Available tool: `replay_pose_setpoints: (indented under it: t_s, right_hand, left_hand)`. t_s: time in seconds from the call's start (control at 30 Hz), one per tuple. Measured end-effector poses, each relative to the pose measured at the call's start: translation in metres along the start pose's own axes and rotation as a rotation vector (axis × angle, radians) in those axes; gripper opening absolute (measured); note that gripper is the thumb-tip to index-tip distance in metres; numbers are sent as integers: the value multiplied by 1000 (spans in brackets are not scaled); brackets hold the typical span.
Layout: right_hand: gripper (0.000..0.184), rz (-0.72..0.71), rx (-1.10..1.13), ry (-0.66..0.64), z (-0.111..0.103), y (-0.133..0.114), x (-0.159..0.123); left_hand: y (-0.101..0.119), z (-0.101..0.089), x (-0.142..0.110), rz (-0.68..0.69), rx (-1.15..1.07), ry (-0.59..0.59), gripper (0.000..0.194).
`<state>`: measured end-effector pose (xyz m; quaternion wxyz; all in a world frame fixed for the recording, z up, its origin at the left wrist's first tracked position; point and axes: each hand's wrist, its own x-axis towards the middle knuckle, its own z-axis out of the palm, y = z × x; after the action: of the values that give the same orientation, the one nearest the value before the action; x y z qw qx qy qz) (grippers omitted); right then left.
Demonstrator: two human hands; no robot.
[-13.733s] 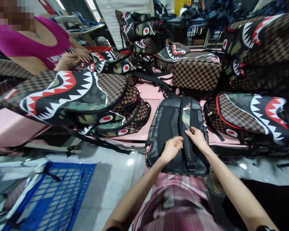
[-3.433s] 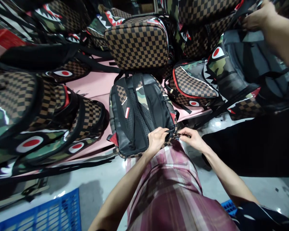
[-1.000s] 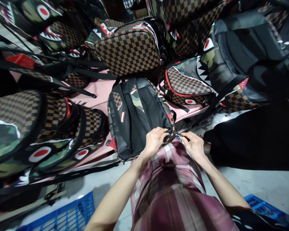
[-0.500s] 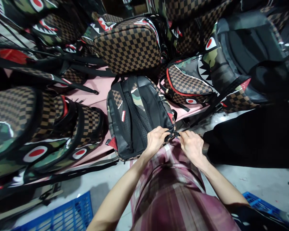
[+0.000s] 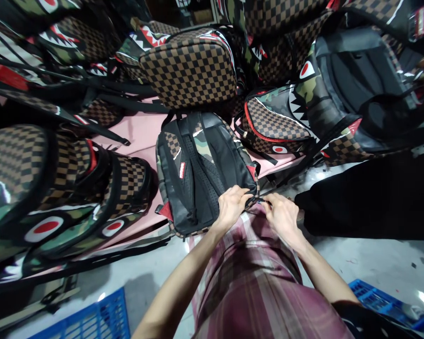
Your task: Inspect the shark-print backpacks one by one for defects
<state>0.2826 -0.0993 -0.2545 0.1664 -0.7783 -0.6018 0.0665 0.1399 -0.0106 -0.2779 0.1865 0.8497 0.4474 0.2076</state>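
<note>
At the near right corner of the backpack [image 5: 201,174], the left hand [image 5: 231,205] gripped fabric while right hand [image 5: 282,216] pinched a strap end [image 5: 262,201]; adjustment looked unfinished.

Left hand [image 5: 232,205] grips the near corner of a black-backed backpack [image 5: 201,169] lying straps-up on the pink table [image 5: 141,134]. Right hand [image 5: 282,217], just right of that grip, pinches a small item at the corner; checkered bags [image 5: 191,68] lie beyond.
</note>
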Motion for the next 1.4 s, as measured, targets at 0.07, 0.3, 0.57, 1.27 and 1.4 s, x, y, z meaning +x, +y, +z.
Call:
replay_pose_setpoints:
  t_s: [0.07,0.3,0.57,1.27,1.4]
  right_hand:
    - [14,16,83,21,0,5,0]
    - [12,-10,-25,44,-2,4,2]
    - [15,-40,-94,53,2,1,-1]
    - [14,-24,17,78,9,8,0]
    - [15,-16,35,70,10,9,-1]
  left_hand:
    - [0,0,0,-3,-1,0,19]
    - [0,-1,-1,-14,5,-4,20]
    - [0,0,-1,-21,-2,0,19]
    - [-1,2,-2,-8,1,9,18]
    - [-1,3,-2,3,9,26,18]
